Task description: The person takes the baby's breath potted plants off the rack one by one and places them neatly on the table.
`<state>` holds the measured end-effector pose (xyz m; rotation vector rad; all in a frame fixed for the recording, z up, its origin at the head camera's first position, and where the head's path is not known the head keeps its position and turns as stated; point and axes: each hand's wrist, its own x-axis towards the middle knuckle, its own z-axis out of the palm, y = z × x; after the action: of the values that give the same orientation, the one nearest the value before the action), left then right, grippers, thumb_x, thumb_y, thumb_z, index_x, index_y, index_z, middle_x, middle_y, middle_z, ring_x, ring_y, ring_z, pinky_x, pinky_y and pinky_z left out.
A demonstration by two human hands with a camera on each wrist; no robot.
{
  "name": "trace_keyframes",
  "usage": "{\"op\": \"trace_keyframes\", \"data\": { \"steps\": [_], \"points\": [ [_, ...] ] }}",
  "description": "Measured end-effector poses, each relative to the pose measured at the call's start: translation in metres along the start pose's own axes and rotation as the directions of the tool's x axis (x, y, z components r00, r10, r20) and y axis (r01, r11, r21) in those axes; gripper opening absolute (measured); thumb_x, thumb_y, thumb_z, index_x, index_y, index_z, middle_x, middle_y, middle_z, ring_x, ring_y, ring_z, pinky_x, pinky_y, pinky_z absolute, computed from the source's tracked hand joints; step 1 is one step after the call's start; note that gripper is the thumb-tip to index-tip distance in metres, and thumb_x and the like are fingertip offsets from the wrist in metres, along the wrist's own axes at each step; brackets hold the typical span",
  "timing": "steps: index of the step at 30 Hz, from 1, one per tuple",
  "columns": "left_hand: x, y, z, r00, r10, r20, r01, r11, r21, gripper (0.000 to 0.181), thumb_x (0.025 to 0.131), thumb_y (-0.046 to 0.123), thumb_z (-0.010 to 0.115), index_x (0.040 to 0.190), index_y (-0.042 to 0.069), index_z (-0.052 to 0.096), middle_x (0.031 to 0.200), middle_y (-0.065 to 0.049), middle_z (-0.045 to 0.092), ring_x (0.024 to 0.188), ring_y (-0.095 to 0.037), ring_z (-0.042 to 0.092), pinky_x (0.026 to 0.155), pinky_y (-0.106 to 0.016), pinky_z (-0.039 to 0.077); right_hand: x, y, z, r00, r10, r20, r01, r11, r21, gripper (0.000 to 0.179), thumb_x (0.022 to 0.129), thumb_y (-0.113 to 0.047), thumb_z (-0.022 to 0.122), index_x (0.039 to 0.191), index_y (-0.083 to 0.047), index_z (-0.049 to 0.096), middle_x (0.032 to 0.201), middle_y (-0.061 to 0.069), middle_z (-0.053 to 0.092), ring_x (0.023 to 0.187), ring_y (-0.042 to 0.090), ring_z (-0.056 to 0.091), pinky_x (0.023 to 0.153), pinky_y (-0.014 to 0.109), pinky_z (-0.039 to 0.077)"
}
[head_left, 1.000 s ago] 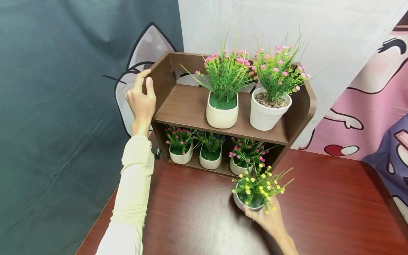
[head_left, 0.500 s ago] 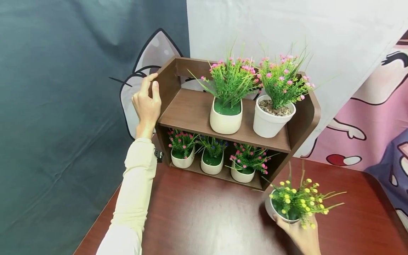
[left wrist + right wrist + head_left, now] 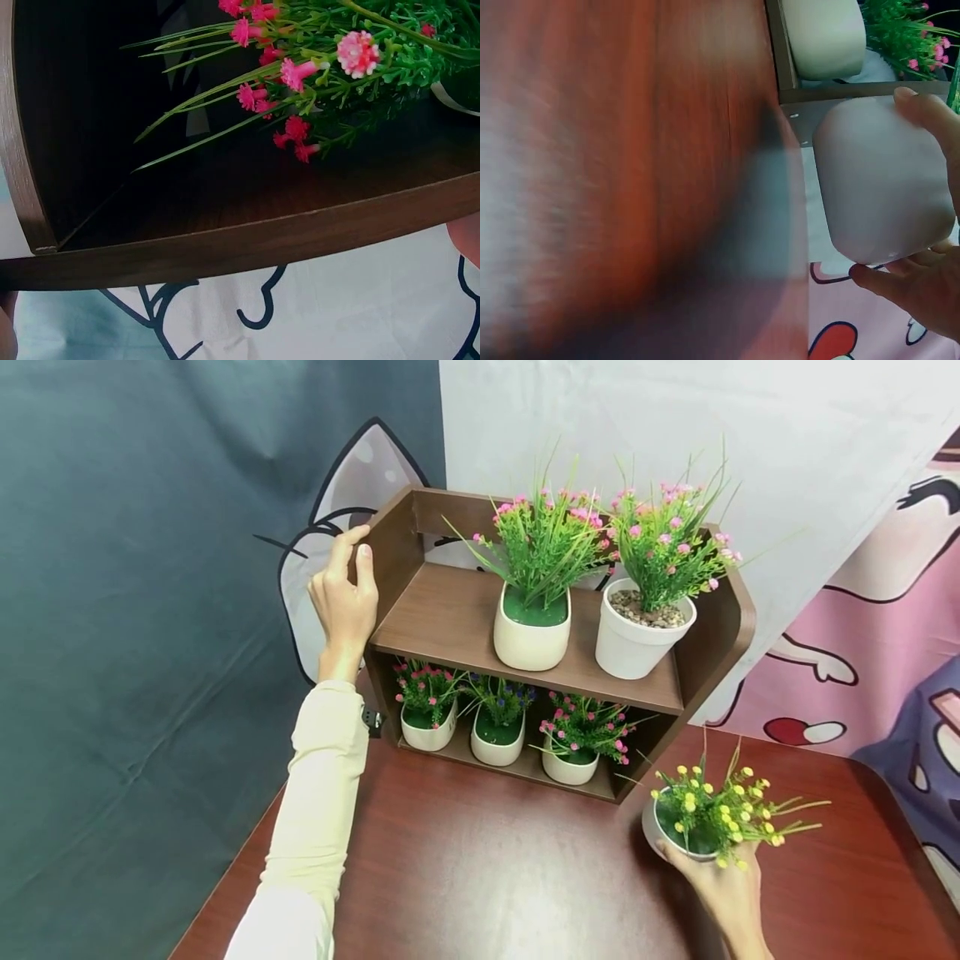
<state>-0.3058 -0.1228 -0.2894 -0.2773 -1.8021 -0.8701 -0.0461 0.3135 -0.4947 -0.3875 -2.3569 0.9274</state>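
In the head view, my right hand (image 3: 723,889) grips the pale pot of a yellow-flowered artificial plant (image 3: 697,818), right of the shelf. In the right wrist view, my thumb and fingers go round the smooth white pot (image 3: 885,180), its base toward the camera. My left hand (image 3: 343,602) rests against the left side panel of a brown two-tier shelf (image 3: 442,610), index finger along the panel's upper edge. Pink flowers (image 3: 292,75) inside the shelf show in the left wrist view. My left palm is hidden there.
A cream pot (image 3: 532,643) and a round white pot (image 3: 633,643), both with pink flowers, stand on the upper tier. Below are three more potted plants, one blue-flowered (image 3: 498,747). Everything stands on a reddish wooden table (image 3: 450,860) before a printed curtain (image 3: 150,652).
My right hand has carried the yellow-flowered plant rightward, from in front of the lower tier to beyond the shelf's right side. My left hand keeps its place on the side panel.
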Motion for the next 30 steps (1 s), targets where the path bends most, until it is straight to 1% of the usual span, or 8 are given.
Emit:
{"op": "trace_keyframes", "data": {
  "steps": [2,5,9,11,18,21,26,30],
  "points": [
    [0.0,0.0,-0.001,1.0,0.003,0.01,-0.003,1.0,-0.004,0.026,0.088,0.028,0.044,0.108,0.021,0.059,0.089,0.0,0.065,0.04,-0.018,0.029,0.048,-0.031,0.025,0.007,0.002,0.003,1.0,0.012,0.006,-0.012,1.0,-0.005,0.095,0.041,-0.025,0.085,0.122,-0.008,0.039,0.105,0.016,0.046,0.086,0.037,0.05,0.072,0.047,0.035],
    [0.0,-0.001,-0.002,1.0,0.007,0.022,-0.007,1.0,-0.005,0.027,0.088,0.028,0.044,0.108,0.021,0.059,0.085,-0.002,0.065,0.041,-0.019,0.03,0.048,-0.032,0.025,0.019,0.037,0.023,1.0,0.014,0.0,-0.014,1.0,-0.001,0.103,0.04,-0.034,0.084,0.127,-0.018,0.031,0.107,0.016,0.045,0.087,0.04,0.05,0.07,0.05,0.034],
    [-0.001,-0.002,-0.003,1.0,0.008,0.026,-0.008,1.0,-0.001,0.027,0.088,0.028,0.044,0.108,0.02,0.059,0.083,-0.004,0.065,0.04,-0.019,0.03,0.048,-0.032,0.025,0.03,0.072,0.046,1.0,0.027,-0.001,-0.027,1.0,-0.016,0.109,0.04,-0.045,0.081,0.129,-0.016,0.024,0.101,0.022,0.048,0.083,0.039,0.05,0.067,0.051,0.034],
    [-0.001,-0.002,-0.003,1.0,0.008,0.027,-0.008,1.0,0.0,0.027,0.088,0.028,0.044,0.108,0.02,0.059,0.091,-0.002,0.065,0.041,-0.019,0.032,0.049,-0.031,0.027,0.032,0.061,0.046,0.999,0.053,0.011,-0.053,0.998,-0.022,0.11,0.043,-0.044,0.081,0.129,-0.009,0.021,0.092,0.029,0.05,0.08,0.042,0.05,0.065,0.051,0.033],
    [-0.002,-0.001,-0.003,1.0,0.006,0.021,-0.006,1.0,0.002,0.027,0.088,0.028,0.043,0.107,0.019,0.059,0.09,-0.003,0.065,0.04,-0.017,0.028,0.047,-0.03,0.024,0.035,0.016,0.038,0.987,0.143,0.068,-0.141,0.989,-0.031,0.115,0.049,-0.039,0.08,0.129,0.007,0.012,0.089,0.039,0.049,0.077,0.045,0.05,0.065,0.051,0.035],
    [-0.003,0.0,-0.002,1.0,-0.008,0.016,0.008,1.0,0.0,0.026,0.088,0.028,0.043,0.107,0.021,0.059,0.085,-0.004,0.065,0.039,-0.017,0.027,0.046,-0.029,0.022,0.039,0.014,0.04,0.985,0.158,0.073,-0.153,0.986,-0.062,0.115,0.049,-0.04,0.08,0.127,0.011,0.013,0.082,0.036,0.051,0.074,0.045,0.051,0.062,0.05,0.036],
    [-0.001,0.001,-0.001,1.0,-0.008,0.019,0.008,1.0,-0.001,0.027,0.089,0.029,0.041,0.109,0.022,0.059,0.08,-0.005,0.064,0.039,-0.015,0.026,0.046,-0.028,0.021,0.047,0.018,0.046,0.988,0.13,0.079,-0.123,0.989,-0.084,0.099,0.051,-0.041,0.078,0.116,0.014,0.028,0.089,0.039,0.047,0.073,0.046,0.051,0.062,0.05,0.035],
    [-0.002,0.001,0.001,1.0,-0.008,0.012,0.008,1.0,-0.002,0.027,0.089,0.029,0.041,0.108,0.021,0.059,0.079,-0.005,0.064,0.039,-0.015,0.026,0.046,-0.027,0.021,0.049,0.019,0.049,0.985,0.116,0.126,-0.105,0.99,-0.091,0.088,0.055,-0.041,0.076,0.109,0.013,0.033,0.078,0.035,0.052,0.071,0.042,0.052,0.061,0.049,0.035]
  ]
}}
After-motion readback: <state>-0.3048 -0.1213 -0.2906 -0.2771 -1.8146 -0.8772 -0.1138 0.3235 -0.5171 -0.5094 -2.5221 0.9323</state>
